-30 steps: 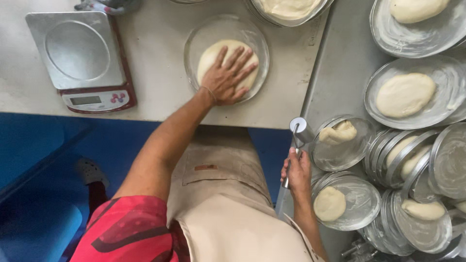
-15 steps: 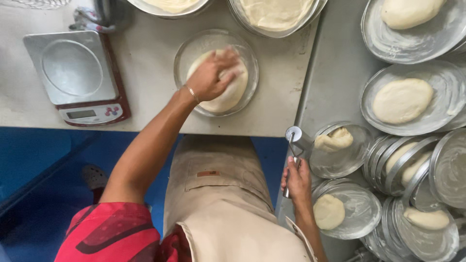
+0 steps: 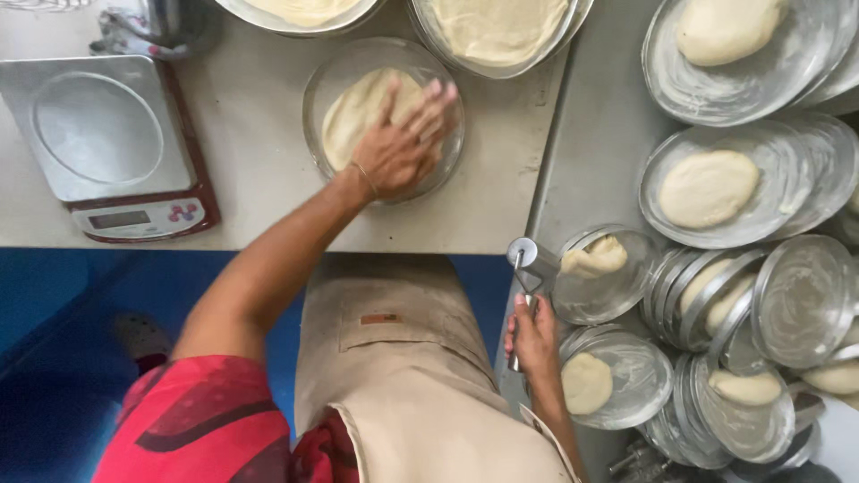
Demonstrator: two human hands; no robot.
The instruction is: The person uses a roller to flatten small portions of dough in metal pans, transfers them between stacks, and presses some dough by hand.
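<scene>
The dough round (image 3: 358, 112) lies flat in a shallow clear pan (image 3: 327, 85) on the pale worktop (image 3: 259, 170), and the left hand (image 3: 403, 143) is spread wide over its right half, fingers splayed, palm pressing down on it, gripping nothing. Down at the table's near edge, the right hand (image 3: 534, 340) is wrapped tight around the handle of a roller cutter (image 3: 522, 259) (small steel wheel on top, pointing away from the body), held upright beside the apron (image 3: 403, 376). Just right of that wheel, a small metal pan (image 3: 617, 295) carries a lump of dough, and more round metal pans (image 3: 787, 295) overlap across the steel surface, several with dough pieces in them. To the left of the clear pan sits a kitchen scale (image 3: 98, 143) with a bare round platform. Along the far edge, two big bowls of dough (image 3: 497, 31) poke into view.
</scene>
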